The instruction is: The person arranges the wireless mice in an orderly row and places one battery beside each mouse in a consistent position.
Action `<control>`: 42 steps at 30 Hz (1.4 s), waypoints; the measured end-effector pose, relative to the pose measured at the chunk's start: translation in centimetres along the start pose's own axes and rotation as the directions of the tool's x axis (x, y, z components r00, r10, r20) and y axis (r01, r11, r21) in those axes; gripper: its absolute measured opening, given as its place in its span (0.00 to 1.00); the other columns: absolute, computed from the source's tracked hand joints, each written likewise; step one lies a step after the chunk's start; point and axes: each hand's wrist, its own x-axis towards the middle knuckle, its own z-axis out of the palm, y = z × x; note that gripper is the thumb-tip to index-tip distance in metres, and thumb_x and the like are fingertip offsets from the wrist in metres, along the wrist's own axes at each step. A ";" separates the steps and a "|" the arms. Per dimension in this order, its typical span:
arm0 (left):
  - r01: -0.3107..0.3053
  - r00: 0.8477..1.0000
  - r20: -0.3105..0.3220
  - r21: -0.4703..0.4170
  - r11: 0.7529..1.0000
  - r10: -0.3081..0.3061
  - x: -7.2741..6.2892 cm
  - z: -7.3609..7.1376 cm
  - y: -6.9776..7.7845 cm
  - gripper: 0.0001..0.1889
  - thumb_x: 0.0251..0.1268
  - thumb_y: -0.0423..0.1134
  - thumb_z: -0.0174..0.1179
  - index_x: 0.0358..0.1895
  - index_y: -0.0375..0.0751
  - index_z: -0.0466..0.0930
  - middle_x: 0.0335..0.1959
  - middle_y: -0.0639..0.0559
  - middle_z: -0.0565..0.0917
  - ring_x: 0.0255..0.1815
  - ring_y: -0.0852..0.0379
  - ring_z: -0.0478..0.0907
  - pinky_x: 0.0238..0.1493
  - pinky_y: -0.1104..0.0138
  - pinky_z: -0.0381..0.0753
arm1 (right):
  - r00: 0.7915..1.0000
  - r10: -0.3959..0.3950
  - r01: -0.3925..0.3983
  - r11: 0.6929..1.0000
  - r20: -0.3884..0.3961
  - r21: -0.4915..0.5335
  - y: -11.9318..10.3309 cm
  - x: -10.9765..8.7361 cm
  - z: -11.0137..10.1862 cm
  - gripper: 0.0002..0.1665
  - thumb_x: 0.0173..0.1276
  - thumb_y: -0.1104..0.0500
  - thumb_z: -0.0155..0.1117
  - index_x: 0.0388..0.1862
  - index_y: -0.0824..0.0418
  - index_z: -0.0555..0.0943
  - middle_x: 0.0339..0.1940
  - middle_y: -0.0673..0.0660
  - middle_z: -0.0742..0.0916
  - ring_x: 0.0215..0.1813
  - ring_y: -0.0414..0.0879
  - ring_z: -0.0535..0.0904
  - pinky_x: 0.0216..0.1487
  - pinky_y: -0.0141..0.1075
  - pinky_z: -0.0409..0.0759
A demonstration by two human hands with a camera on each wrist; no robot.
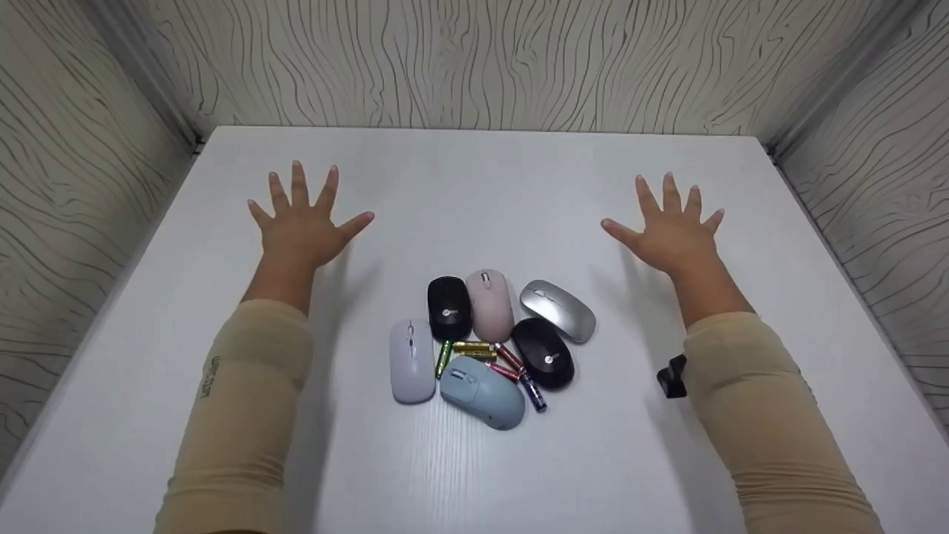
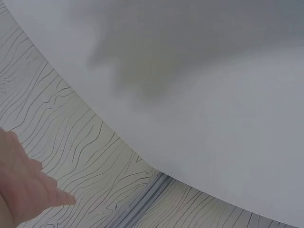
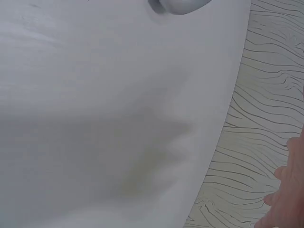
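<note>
L hand (image 1: 300, 233) is at the upper left of the frame, R hand (image 1: 675, 237) at the upper right. Both have fingers & thumb spread wide, w/ nothing in them. They're up over the white counter (image 1: 474, 193), w/ soft shadows below. Tan sleeves (image 1: 252, 393) cover both arms, & a small black thing (image 1: 673, 377) sticks out by the R sleeve.

Btwn the arms, in the mid & lower mid of the frame, 6 computer mice lie in a bunch, well apart from both hands. A pale purple mouse (image 1: 412, 363) is on the L side of the bunch. At its top are a black mouse (image 1: 449, 315) & a pink mouse (image 1: 490, 308), side by side. A silver mouse (image 1: 560, 311) is at its upper R, w/ a 2nd black mouse (image 1: 543, 354) just below. A blue-gray mouse (image 1: 483, 393) is at the bottom.

Small batteries lie in the mid of the bunch: a green battery (image 1: 443, 360), gold batteries (image 1: 472, 346), red batteries (image 1: 508, 356) & a dark blue battery (image 1: 532, 393), lowest & furthest R.

Walls (image 1: 445, 67) w/ wavy lines fill the top & sides of the frame.
</note>
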 end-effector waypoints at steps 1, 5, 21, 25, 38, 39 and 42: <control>-0.003 1.000 -0.005 -0.004 1.000 0.002 0.0 0.0 0.1 0.49 0.46 0.81 0.21 0.71 0.61 0.25 0.70 0.38 0.23 0.67 0.33 0.17 0.55 0.31 0.25 | 1.000 -0.005 0.005 1.000 -0.001 -0.003 -0.2 0.0 0.0 0.58 0.52 0.17 0.29 0.73 0.46 0.31 0.72 0.66 0.36 0.67 0.73 0.26 0.52 0.73 0.26; -0.013 1.000 -0.019 -0.016 1.000 0.013 0.0 0.3 0.9 0.48 0.48 0.81 0.23 0.71 0.61 0.27 0.71 0.38 0.25 0.68 0.33 0.20 0.57 0.32 0.29 | 1.000 -0.026 0.026 1.000 0.001 -0.003 -1.2 -0.1 0.3 0.59 0.51 0.17 0.30 0.73 0.47 0.34 0.72 0.66 0.38 0.68 0.71 0.28 0.55 0.72 0.28; -0.044 0.999 -0.035 -0.327 0.944 0.034 -0.5 1.2 3.1 0.46 0.54 0.75 0.37 0.72 0.60 0.30 0.73 0.41 0.32 0.71 0.38 0.30 0.61 0.39 0.51 | 0.986 -0.166 0.166 0.985 0.008 -0.042 -5.0 -0.6 2.0 0.59 0.52 0.18 0.32 0.74 0.53 0.46 0.73 0.65 0.50 0.70 0.66 0.46 0.59 0.65 0.54; -0.061 0.998 -0.046 -0.408 0.911 0.047 -0.8 1.3 4.1 0.44 0.58 0.69 0.42 0.72 0.59 0.32 0.73 0.41 0.36 0.72 0.41 0.33 0.65 0.45 0.50 | 0.982 -0.186 0.187 0.982 0.030 -0.030 -5.7 -1.0 2.5 0.58 0.52 0.18 0.33 0.74 0.52 0.47 0.73 0.63 0.53 0.70 0.65 0.48 0.60 0.63 0.55; -0.144 0.990 -0.072 -0.586 0.798 0.125 -2.2 2.5 7.2 0.31 0.65 0.59 0.47 0.66 0.47 0.62 0.69 0.45 0.57 0.70 0.49 0.53 0.66 0.56 0.56 | 0.958 -0.282 0.284 0.958 0.044 -0.034 -6.9 -2.2 3.6 0.50 0.59 0.24 0.40 0.71 0.55 0.56 0.68 0.62 0.65 0.66 0.62 0.58 0.59 0.59 0.61; -0.149 0.989 -0.071 -0.598 0.788 0.133 -2.3 2.6 7.3 0.30 0.65 0.58 0.47 0.66 0.46 0.63 0.68 0.45 0.59 0.69 0.49 0.54 0.66 0.56 0.57 | 0.956 -0.288 0.290 0.957 0.048 -0.034 -7.0 -2.3 3.7 0.50 0.59 0.25 0.40 0.71 0.55 0.57 0.67 0.62 0.66 0.66 0.62 0.59 0.59 0.59 0.62; -0.156 0.987 -0.062 -0.628 0.763 0.150 -2.6 2.7 7.8 0.29 0.65 0.57 0.47 0.64 0.47 0.65 0.67 0.47 0.61 0.69 0.50 0.56 0.65 0.57 0.59 | 0.951 -0.303 0.305 0.952 0.054 -0.032 -7.1 -2.5 4.2 0.48 0.60 0.27 0.44 0.69 0.56 0.60 0.65 0.62 0.69 0.64 0.62 0.61 0.57 0.59 0.63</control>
